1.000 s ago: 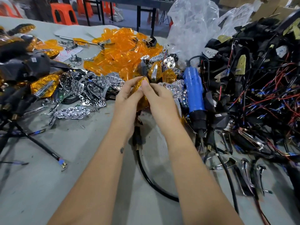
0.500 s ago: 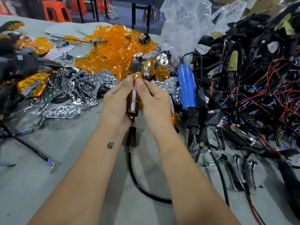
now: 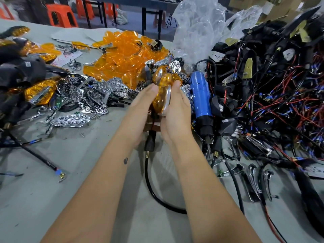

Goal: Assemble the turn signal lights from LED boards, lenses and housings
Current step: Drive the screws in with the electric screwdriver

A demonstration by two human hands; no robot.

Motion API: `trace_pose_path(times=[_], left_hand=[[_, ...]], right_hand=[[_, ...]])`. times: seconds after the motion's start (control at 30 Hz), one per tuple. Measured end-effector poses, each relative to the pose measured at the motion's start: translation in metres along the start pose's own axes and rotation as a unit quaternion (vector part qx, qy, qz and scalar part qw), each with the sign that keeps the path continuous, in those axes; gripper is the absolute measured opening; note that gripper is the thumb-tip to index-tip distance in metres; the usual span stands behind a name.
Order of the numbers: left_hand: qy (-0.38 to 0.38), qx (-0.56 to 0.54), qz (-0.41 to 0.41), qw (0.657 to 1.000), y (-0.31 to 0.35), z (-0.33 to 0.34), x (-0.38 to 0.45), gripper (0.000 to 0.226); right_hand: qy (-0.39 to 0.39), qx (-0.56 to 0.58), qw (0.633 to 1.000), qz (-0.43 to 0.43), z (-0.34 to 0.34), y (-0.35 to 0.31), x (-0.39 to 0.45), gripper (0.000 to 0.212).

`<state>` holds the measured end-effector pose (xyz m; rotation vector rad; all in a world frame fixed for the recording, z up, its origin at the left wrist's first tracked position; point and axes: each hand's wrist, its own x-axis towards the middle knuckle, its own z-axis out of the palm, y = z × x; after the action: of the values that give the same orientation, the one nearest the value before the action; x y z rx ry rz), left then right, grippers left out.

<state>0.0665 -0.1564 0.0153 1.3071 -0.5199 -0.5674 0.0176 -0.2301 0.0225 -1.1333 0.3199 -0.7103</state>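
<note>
We hold the amber lens between left hand and right hand, seemingly pressing it onto its housing; screwing likely follows.

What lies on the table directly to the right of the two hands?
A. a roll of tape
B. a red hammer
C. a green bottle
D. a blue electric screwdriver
D: the blue electric screwdriver lies just beside the right hand, its dark tip toward the camera.

You can make out red handwriting on the white paper slip, but none of it is legible.
</note>
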Motion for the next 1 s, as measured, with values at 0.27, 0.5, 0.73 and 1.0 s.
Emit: trace_pose_path(times=[0.27, 0.5, 0.73, 1.0], left_hand=[[-0.013, 0.109, 0.016, 0.994, 0.0, 0.007, -0.006, 0.041], [-0.01, 0.138, 0.043, 0.989, 0.007, 0.003, -0.02, 0.017], [0.109, 0.303, 0.049, 0.946, 0.056, -0.077, -0.026, 0.036], [0.306, 0.524, 0.081, 0.791, 0.129, -0.196, -0.041, 0.022]], right_hand=[[0.003, -0.168, 0.985, -0.037, -0.009, -0.01, 0.003, 0.01], [0.139, -0.051, 0.988, -0.038, 0.007, -0.026, 0.012, 0.007], [-0.061, -0.147, 0.982, 0.1, 0.061, -0.014, 0.018, 0.044], [-0.13, -0.209, 0.963, 0.105, 0.076, 0.016, -0.003, 0.017]])
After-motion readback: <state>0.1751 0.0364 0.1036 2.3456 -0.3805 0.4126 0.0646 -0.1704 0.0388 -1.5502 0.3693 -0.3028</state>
